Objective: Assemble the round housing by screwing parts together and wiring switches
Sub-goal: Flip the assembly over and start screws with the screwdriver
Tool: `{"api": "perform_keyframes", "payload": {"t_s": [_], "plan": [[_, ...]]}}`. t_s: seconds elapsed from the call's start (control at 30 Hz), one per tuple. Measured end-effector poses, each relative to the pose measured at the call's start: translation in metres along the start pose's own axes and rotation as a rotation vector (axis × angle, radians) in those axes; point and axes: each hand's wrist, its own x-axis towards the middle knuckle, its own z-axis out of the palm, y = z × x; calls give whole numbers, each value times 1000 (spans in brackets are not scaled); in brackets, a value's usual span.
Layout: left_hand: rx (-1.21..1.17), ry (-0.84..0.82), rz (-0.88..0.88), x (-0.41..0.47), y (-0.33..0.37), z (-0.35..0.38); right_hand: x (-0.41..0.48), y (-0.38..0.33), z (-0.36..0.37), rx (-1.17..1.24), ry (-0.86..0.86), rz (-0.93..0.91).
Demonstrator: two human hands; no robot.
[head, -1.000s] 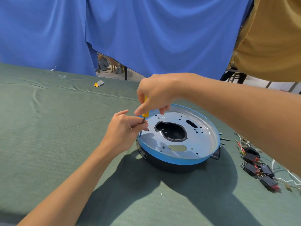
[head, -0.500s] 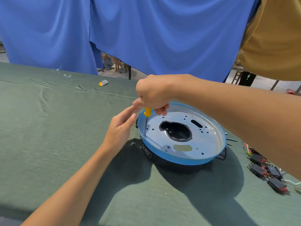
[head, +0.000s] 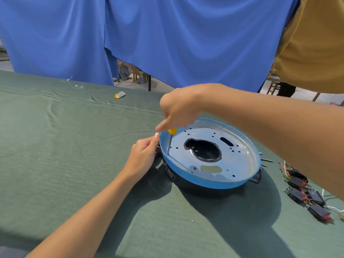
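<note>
Head view. The round housing point(head: 242, 159) sits on the green-clothed surface point(head: 74, 164), right of centre. Its black base is underneath and a blue-rimmed metal plate, pierced by holes and a large central opening, faces up.

The right hand point(head: 178, 108) reaches in from the right above the housing's left portion. It is clenched around the yellow handle of a screwdriver point(head: 172, 130), and most of the handle is hidden in the fist. The screwdriver stands nearly upright, with its shaft running down to the plate just inside the left rim. The tip meets the plate there; no screw can be made out.

The left hand point(head: 143, 157) is at the housing's left edge. Its fingers are curled around the side below the rim and its thumb is raised against the blue rim, so it is grasping the housing.

A cluster of black switches point(head: 305, 194) with red and white wires lies on the surface to the right of the housing, apart from it. A small yellow-and-grey object point(head: 120, 94) lies near the far edge. A blue curtain point(head: 167, 43) hangs behind. A person's mustard-coloured garment point(head: 316, 43) fills the upper right corner.
</note>
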Motion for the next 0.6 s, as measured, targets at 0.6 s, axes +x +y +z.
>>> {"api": "perform_keyframes", "payload": {"t_s": [0.6], "plan": [[-1, 6, -129, 1, 26, -10, -24, 59, 33, 363, 379, 343]]}}
